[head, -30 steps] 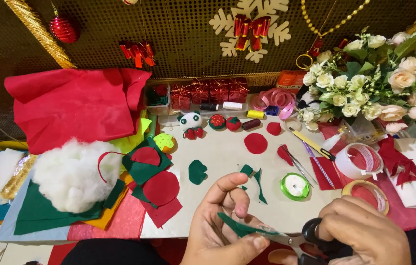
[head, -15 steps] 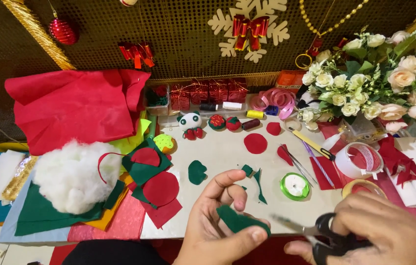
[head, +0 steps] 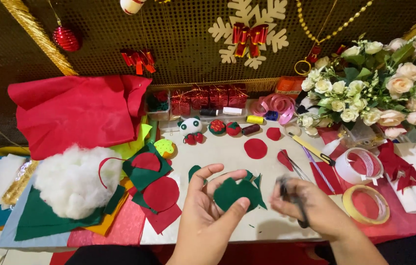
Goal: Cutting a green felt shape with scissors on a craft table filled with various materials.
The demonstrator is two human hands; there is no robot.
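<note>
Left hand (head: pixel 203 216) pinches dark green rounded felt cutout (head: pixel 235 192) between thumb and fingers, above beige tabletop (head: pixel 227 152). Cutout's long axis runs 9 to 3 o'clock, pointed end toward 3. Right hand (head: pixel 311 208), at 3 o'clock of cutout, clenched round black-handled scissors (head: pixel 291 196), blurred; blades just beside felt, contact unclear.

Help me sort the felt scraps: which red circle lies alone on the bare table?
The small red circle near the thread spools; the bigger red circles lie on the green felt pile at left.
</note>
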